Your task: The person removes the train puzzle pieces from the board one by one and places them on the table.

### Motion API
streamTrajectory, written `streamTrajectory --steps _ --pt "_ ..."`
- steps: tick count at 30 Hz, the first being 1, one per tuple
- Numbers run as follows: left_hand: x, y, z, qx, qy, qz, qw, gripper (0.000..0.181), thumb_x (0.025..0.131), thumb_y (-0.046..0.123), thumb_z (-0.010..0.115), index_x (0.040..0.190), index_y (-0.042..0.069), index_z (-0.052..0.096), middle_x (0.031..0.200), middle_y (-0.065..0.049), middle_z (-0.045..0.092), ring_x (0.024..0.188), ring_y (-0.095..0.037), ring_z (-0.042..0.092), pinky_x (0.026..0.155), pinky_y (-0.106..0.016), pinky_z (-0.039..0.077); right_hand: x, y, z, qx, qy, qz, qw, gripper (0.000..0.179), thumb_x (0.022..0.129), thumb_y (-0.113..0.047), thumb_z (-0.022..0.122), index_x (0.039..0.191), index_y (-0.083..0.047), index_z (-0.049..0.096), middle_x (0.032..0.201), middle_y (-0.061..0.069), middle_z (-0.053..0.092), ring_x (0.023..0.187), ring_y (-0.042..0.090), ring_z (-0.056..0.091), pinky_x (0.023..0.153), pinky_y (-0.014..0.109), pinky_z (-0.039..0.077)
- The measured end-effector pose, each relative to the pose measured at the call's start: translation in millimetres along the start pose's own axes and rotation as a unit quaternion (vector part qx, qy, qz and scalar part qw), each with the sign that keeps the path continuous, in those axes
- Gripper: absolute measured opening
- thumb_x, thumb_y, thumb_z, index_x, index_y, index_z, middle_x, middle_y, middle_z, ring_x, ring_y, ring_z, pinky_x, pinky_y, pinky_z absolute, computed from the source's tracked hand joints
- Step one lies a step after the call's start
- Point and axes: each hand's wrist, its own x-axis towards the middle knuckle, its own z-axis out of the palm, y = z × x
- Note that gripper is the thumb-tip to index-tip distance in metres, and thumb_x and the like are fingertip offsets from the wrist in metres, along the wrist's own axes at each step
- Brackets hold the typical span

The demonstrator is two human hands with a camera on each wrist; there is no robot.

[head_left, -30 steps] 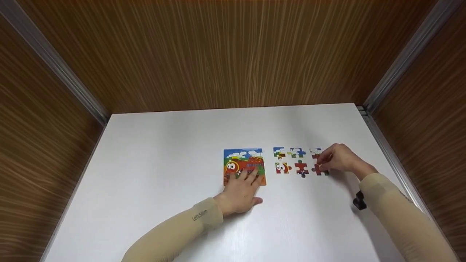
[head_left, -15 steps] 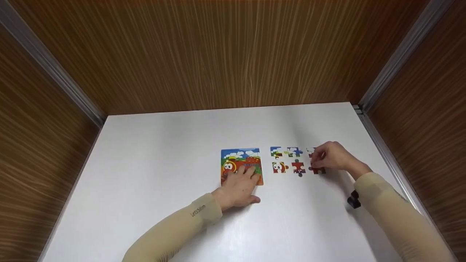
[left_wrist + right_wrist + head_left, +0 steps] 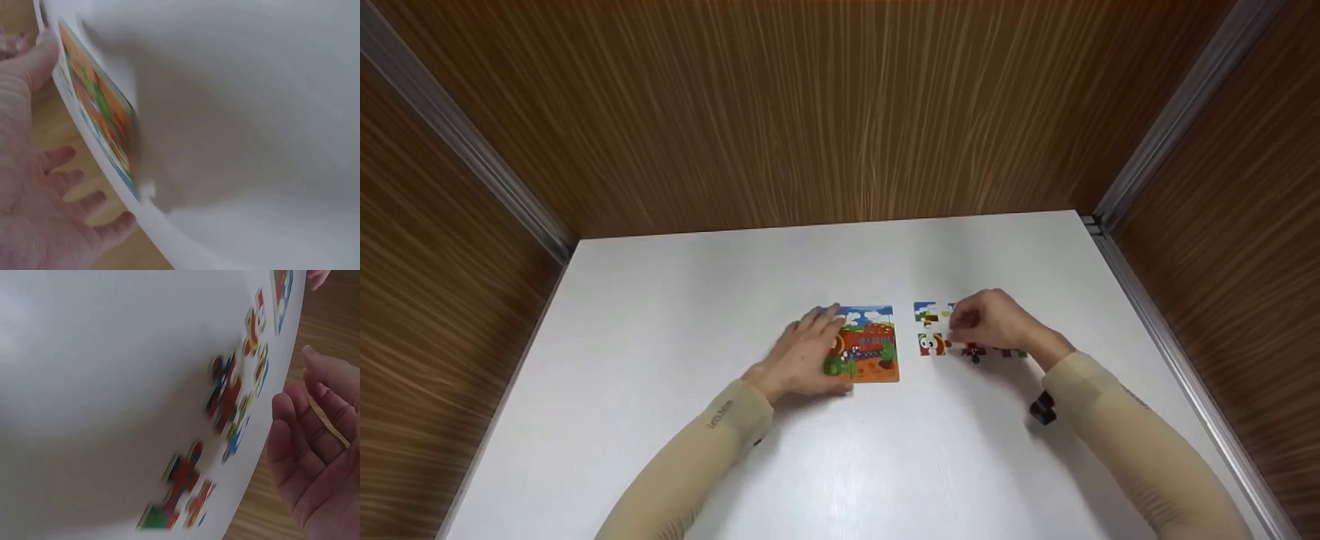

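Observation:
The square train picture puzzle (image 3: 877, 367) lies flat on the white table. My left hand (image 3: 799, 356) is spread at its left side, fingers over the left part of the picture and covering the train's face. In the left wrist view those fingers are apart, next to the puzzle (image 3: 98, 107). My right hand (image 3: 996, 324) hovers over loose puzzle pieces, fingers loosely bent; the right wrist view shows nothing between its thumb and fingers. A piece with the train's eyes (image 3: 930, 344) and a cloud piece (image 3: 924, 310) lie left of it. Other pieces are partly hidden beneath it.
In the right wrist view the pieces stand in two rows, with a green-cornered piece (image 3: 158, 516) nearest. Wood-grain panels (image 3: 825, 112) enclose the white table (image 3: 675, 300) at the back and sides. A small black device (image 3: 1042, 409) shows at my right wrist.
My left hand has slid left from the puzzle's lower middle to its left side. My right hand has left the rightmost red piece and moved left over the middle pieces.

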Motion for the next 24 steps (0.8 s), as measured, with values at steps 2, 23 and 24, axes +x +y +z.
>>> streamTrajectory --steps 2,23,24 --pt "-1.9 -11.8 -3.2 -0.012 -0.011 -0.008 0.9998 0.124 0.089 0.068 0.085 0.181 0.014 0.023 0.193 -0.007 0.008 0.18 -0.038 0.009 0.142 -0.068 0.016 7.1 -8.0 7.5 0.008 -0.003 -0.008 0.9999 0.007 0.096 -0.016 0.089 0.1 -0.011 0.086 0.093 0.006 0.083 0.083 0.015 0.068 0.075 0.028 0.055" --pt "-0.7 -42.0 -11.7 -0.006 -0.061 -0.058 0.9964 0.126 0.088 0.072 0.083 0.182 0.018 0.018 0.193 0.002 0.01 0.181 -0.028 0.001 0.146 -0.06 0.002 75.3 -98.0 92.0 0.085 -0.086 -0.087 0.9888 0.04 0.09 -0.015 0.095 0.126 -0.002 0.083 0.106 0.013 0.085 0.085 0.011 0.075 0.079 0.025 0.064" --pt "-0.9 -42.0 -11.4 -0.006 -0.063 -0.058 0.9963 0.127 0.088 0.073 0.082 0.182 0.018 0.017 0.193 0.002 0.009 0.181 -0.028 0.001 0.146 -0.059 0.002 76.9 -99.1 95.2 0.088 -0.089 -0.089 0.9882 0.041 0.089 -0.014 0.096 0.126 -0.001 0.083 0.106 0.014 0.085 0.084 0.01 0.075 0.078 0.024 0.063"
